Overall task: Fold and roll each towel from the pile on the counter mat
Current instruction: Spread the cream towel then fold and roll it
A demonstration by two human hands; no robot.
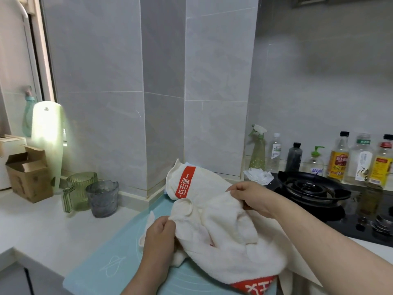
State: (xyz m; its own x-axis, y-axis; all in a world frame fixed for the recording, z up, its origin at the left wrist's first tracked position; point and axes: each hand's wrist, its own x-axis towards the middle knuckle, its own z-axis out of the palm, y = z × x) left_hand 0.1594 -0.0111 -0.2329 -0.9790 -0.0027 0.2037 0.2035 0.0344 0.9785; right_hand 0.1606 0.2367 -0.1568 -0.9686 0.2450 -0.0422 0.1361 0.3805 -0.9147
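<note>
On my feed both hands are up over the counter mat [100,260], working one white towel [225,237] between them. The left hand [158,237] pinches a hem corner of the towel between thumb and curled fingers, near the middle of the mat. The right hand [253,199] grasps the far edge of the same towel, thumb on top and fingers tucked under the cloth. The towel is bunched and sags between the two grips, and its lower folds rest on the mat.

Behind it I see a second towel [191,179] with a red printed band, slumped at the far end of the mat against the foot of the tiled pillar. Another red printed band [255,285] shows at the bottom edge of the view, just under the held towel; I cannot tell which towel it belongs to. A flat cream cloth [297,262] lies beneath the right forearm.

The mat is pale blue and lies on a white counter [42,226]. To its left stand a ribbed green mug [80,190] and a grey cup [103,199], touching or nearly so, with an open cardboard box [27,177] farther left. To the right sits a black gas burner [308,188], with a crumpled white paper [258,175] beside it and a green spray bottle [258,150] at the end of a row of bottles along the wall.
</note>
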